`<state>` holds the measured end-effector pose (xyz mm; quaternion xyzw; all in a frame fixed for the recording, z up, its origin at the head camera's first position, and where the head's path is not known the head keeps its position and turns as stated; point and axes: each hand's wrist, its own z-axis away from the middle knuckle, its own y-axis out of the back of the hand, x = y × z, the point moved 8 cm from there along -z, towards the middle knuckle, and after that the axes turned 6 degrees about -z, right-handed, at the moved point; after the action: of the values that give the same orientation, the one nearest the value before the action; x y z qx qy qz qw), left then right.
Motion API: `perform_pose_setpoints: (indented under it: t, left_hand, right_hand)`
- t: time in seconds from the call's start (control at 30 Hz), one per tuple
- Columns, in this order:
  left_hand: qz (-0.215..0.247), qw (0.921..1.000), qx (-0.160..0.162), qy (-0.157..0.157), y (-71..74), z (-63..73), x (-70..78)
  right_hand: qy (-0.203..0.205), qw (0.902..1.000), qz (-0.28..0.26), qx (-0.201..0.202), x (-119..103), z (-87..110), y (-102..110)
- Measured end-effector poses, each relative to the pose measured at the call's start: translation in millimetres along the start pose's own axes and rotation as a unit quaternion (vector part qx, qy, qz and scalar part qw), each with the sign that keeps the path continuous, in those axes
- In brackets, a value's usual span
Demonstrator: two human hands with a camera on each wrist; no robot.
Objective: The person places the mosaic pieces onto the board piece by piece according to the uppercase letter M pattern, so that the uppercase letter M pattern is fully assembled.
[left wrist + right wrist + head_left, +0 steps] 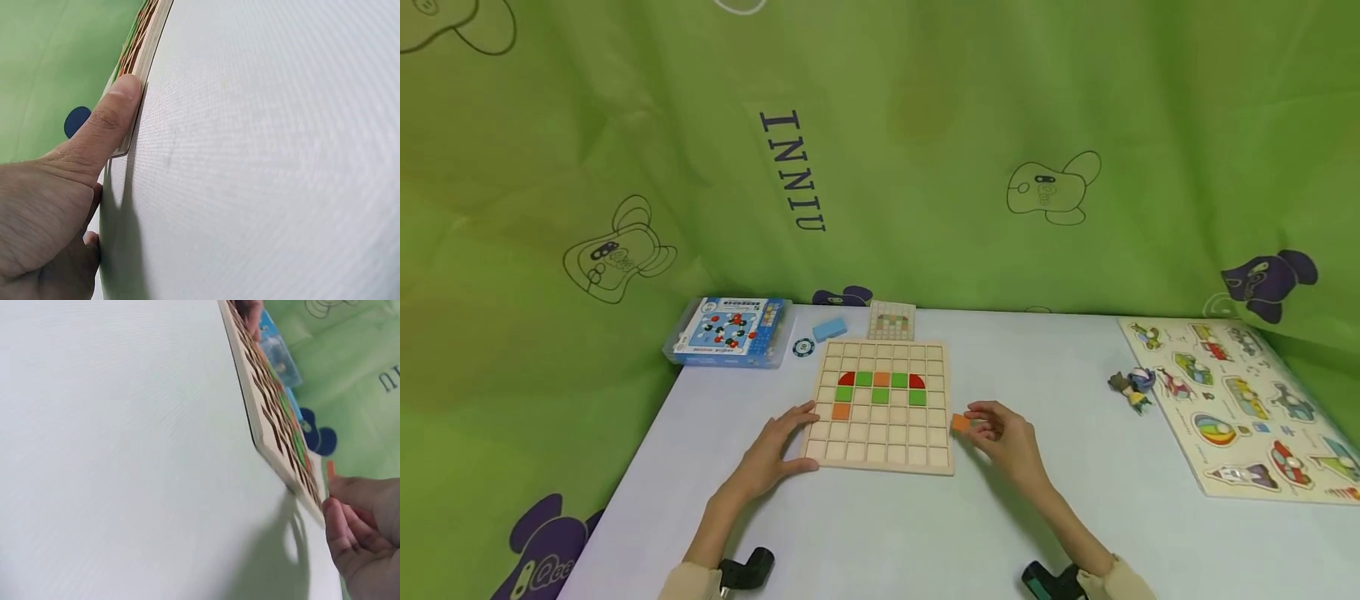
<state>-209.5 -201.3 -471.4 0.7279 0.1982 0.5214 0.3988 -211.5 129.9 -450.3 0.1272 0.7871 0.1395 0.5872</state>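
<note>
A wooden grid board [880, 469] lies on the table, holding red quarter-round, green and orange tiles in its upper half. My left hand [763, 454] is at its left side, fingertips on the left edge and thumb at the near-left corner. In the left wrist view, the thumb [106, 125] lies extended along the board's edge. Just right of the board, my right hand [1011, 446] pinches an orange square tile [961, 423] between thumb and fingers. The right wrist view shows that tile [330, 469] edge-on, at the fingertips.
Behind the board is a small pattern card [892, 321]. To its left are a blue block [830, 329], a poker chip [803, 347] and a boxed molecule set [730, 333]. Small figurines [1131, 390] and a picture puzzle board [1217, 392] occupy the right. A green curtain [925, 167] hangs behind.
</note>
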Motion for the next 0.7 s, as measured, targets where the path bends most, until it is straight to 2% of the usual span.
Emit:
perform_pose_setpoints:
  t: [0.13,0.23,0.4,0.57,0.63,0.7]
  left_hand:
    - [0.002,1.0000,-0.004,0.003,-2.1,0.5,-0.5]
    - [0.004,1.0000,-0.007,0.002,-3.4,0.4,0.3]
    - [0.007,0.9999,-0.008,0.000,-1.7,-1.4,2.4]
    - [-0.005,0.9998,-0.013,-0.011,0.9,-3.5,4.3]
    - [-0.020,0.9996,-0.008,-0.018,2.9,-3.6,6.0]
    - [-0.066,0.9975,0.013,-0.021,6.7,-4.1,7.4]
  right_hand:
    - [0.001,0.9997,0.014,-0.022,-1.3,-15.8,-27.8]
    - [0.019,0.9985,0.031,-0.042,-5.1,-22.3,-44.9]
    - [0.057,0.9958,0.037,-0.063,-17.4,-27.8,-57.2]
    - [0.063,0.9961,0.019,-0.059,-25.1,-27.6,-44.4]
    - [0.074,0.9954,0.046,-0.040,-26.1,-25.0,-30.7]
    - [0.091,0.9898,0.109,-0.011,-26.0,-20.6,-14.3]
